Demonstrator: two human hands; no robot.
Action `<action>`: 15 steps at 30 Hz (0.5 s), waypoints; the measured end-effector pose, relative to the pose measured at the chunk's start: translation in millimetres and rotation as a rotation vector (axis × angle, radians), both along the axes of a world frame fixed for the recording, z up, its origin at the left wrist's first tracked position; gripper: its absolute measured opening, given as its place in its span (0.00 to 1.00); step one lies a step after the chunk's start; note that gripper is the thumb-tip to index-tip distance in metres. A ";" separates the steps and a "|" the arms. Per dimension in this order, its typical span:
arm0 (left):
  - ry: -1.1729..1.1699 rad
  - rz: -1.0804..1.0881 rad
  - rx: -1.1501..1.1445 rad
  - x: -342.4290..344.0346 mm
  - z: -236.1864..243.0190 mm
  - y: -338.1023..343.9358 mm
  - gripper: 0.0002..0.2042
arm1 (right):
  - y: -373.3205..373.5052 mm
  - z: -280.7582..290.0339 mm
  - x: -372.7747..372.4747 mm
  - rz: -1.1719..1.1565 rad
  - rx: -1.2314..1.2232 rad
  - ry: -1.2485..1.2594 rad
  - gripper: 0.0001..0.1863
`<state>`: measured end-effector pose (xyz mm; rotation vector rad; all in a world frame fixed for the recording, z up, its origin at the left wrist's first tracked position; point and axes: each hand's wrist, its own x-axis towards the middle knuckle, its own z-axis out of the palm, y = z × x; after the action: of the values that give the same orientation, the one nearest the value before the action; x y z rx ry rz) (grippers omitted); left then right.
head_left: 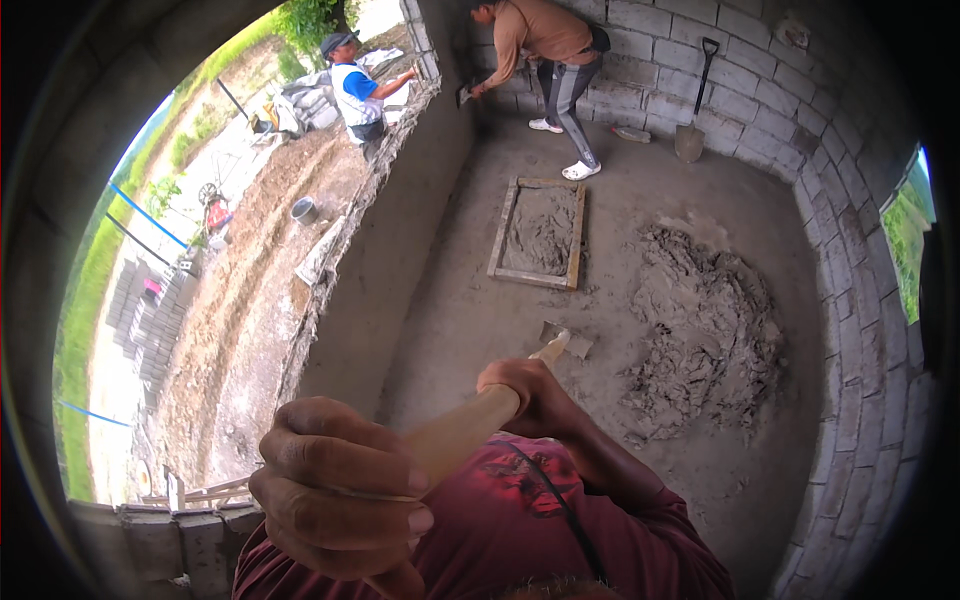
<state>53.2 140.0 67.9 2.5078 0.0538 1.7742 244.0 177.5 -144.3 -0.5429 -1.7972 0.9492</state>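
Both hands are on a pale wooden handle [460, 430] angled away from me. My left hand [340, 480], in the lower left foreground, curls its fingers around the near part. My right hand [525, 395] grips it farther along, in front of my maroon shirt. At the far end a flat grey metal blade [575, 345] is over the floor. To its right lies a large heap of wet mortar [700, 330]. Beyond it a wooden frame [582, 230] on the floor holds more grey mortar.
A bending co-worker [545, 45] works at the block wall [740, 50]; another [355, 95] stands outside the low plastered wall [370, 300]. A shovel [690, 140] leans at the back right. Outside are a bucket [304, 210] and stacked blocks [145, 320].
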 end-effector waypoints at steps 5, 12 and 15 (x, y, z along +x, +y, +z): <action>-0.010 0.004 -0.017 -2.0 -2.9 -4.5 0.16 | -1.8 -1.0 -0.4 0.018 -0.015 -0.004 0.19; -0.005 0.002 -0.024 -4.9 -4.7 -9.5 0.15 | -4.7 -3.1 -2.0 0.025 0.004 -0.001 0.18; -0.004 0.033 0.005 -2.7 -4.8 -9.7 0.17 | -5.8 -3.2 -3.4 0.029 0.012 0.002 0.18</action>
<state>50.5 130.3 63.1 2.5207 0.0914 1.7941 240.6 171.7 -147.6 -0.5091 -1.8121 0.9577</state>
